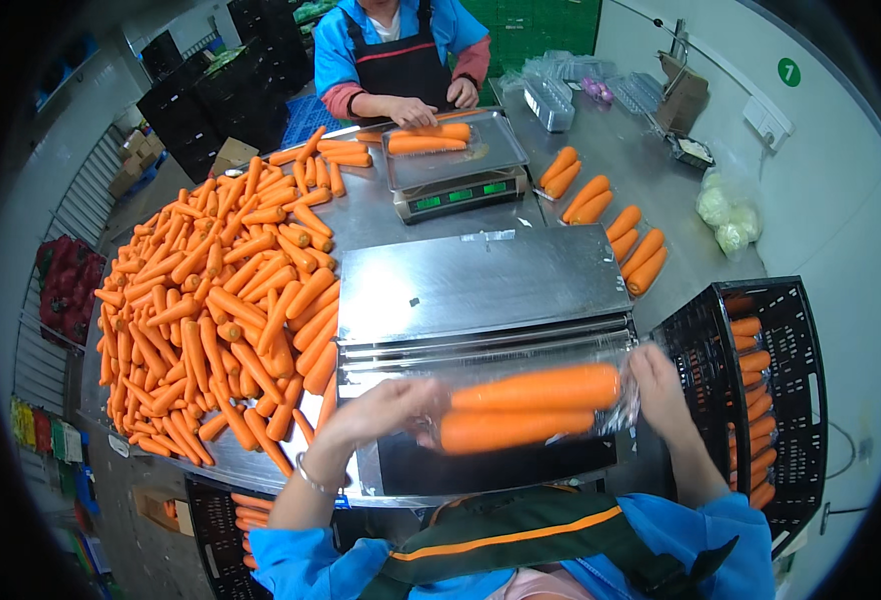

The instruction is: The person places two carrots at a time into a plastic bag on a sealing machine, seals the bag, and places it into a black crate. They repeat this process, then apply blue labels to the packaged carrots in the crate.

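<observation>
Two large carrots [527, 409] lie side by side in clear plastic film, blurred by motion, above the film-wrapping machine [485, 285]. My left hand [392, 411] grips the left end of this pack. At its other end, my right hand [654, 379] holds the gathered, crinkled film [624, 409]. Beneath the pack is the machine's dark plate [500, 469], with metal rollers [485, 349] just behind it. Whether a tray sits under the carrots is hard to tell.
A big heap of loose carrots [215, 322] covers the steel table's left side. Across it, a person [410, 67] touches carrots on a digital scale [455, 184]. Paired carrots [590, 201] line the right. A black crate [785, 390] holds packs; another crate [219, 540] stands below left.
</observation>
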Demonstrator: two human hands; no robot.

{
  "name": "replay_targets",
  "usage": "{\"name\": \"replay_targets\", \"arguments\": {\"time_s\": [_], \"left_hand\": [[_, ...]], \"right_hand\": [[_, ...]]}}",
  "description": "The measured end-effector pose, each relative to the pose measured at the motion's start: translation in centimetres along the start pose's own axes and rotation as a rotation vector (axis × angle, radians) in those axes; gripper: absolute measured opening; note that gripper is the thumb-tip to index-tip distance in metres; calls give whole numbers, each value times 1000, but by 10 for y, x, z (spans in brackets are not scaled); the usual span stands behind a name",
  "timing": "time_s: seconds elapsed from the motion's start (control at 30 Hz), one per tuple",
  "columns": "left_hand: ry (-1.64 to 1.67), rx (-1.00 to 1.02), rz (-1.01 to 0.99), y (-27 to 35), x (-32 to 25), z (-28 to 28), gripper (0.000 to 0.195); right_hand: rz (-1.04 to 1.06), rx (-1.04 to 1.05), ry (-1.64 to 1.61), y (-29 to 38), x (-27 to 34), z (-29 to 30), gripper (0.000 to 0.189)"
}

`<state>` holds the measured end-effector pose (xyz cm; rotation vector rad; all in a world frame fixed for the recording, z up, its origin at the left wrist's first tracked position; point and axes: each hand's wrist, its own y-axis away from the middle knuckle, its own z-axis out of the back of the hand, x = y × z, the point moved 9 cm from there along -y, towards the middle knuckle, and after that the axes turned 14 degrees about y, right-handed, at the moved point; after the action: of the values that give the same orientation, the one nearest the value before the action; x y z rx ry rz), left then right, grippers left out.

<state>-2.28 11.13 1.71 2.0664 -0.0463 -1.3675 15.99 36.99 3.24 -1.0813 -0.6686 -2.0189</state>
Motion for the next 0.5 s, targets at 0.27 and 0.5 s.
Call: {"name": "replay_targets", "arguments": {"time_s": [0.27, 0.5], "left_hand": [[160, -213, 49, -25, 153, 50, 21], [538, -471, -72, 35, 169, 45, 24]], "right_hand": [[-41, -115, 143, 26, -104, -49, 26], [-444, 41, 219, 63, -132, -21, 33]]}}
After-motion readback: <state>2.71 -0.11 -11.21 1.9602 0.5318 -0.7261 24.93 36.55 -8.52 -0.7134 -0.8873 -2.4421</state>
